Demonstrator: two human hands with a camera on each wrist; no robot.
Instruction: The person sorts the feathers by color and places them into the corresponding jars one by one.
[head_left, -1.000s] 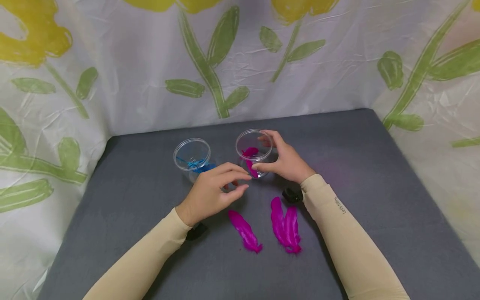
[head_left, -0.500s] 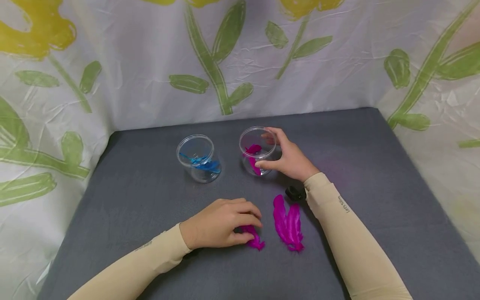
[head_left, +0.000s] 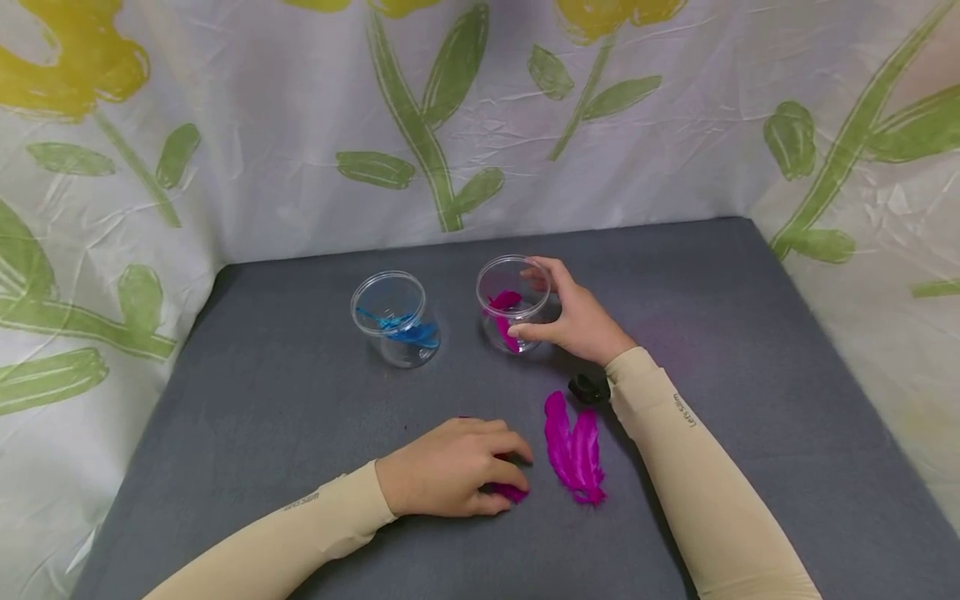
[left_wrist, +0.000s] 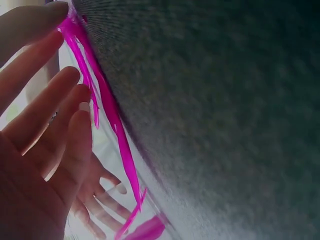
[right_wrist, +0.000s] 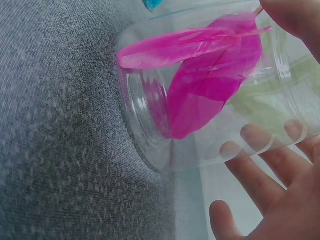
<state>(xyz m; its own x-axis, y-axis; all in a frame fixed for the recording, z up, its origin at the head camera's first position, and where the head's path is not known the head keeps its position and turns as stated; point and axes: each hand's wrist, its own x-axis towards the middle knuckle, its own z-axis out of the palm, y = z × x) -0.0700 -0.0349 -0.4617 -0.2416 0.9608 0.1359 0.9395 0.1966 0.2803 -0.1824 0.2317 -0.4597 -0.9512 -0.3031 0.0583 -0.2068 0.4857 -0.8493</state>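
Observation:
My left hand [head_left: 453, 467] is low over the table, covering most of a magenta feather [head_left: 512, 493]. In the left wrist view, thumb and index finger pinch this feather [left_wrist: 114, 122] at its fluffy end, while the other fingers extend loosely. Farther back, my right hand [head_left: 581, 323] holds a clear plastic jar [head_left: 489, 332], thumb on the near side and fingers around the far side. The jar stands upright on the table. Inside it, magenta feathers [right_wrist: 210, 75] lean against the wall. Two more magenta feathers [head_left: 574, 450] lie side by side, right of my left hand.
A second clear jar [head_left: 405, 357] with blue feathers [head_left: 415, 333] in it stands left of the held jar. Dark grey cloth [head_left: 247, 433] covers the table. Behind it hangs a white curtain [head_left: 285, 192] with printed flowers.
My left hand has moved from between the jars toward the table's front and come down over the single magenta feather, taking its end. My right hand stays on the jar.

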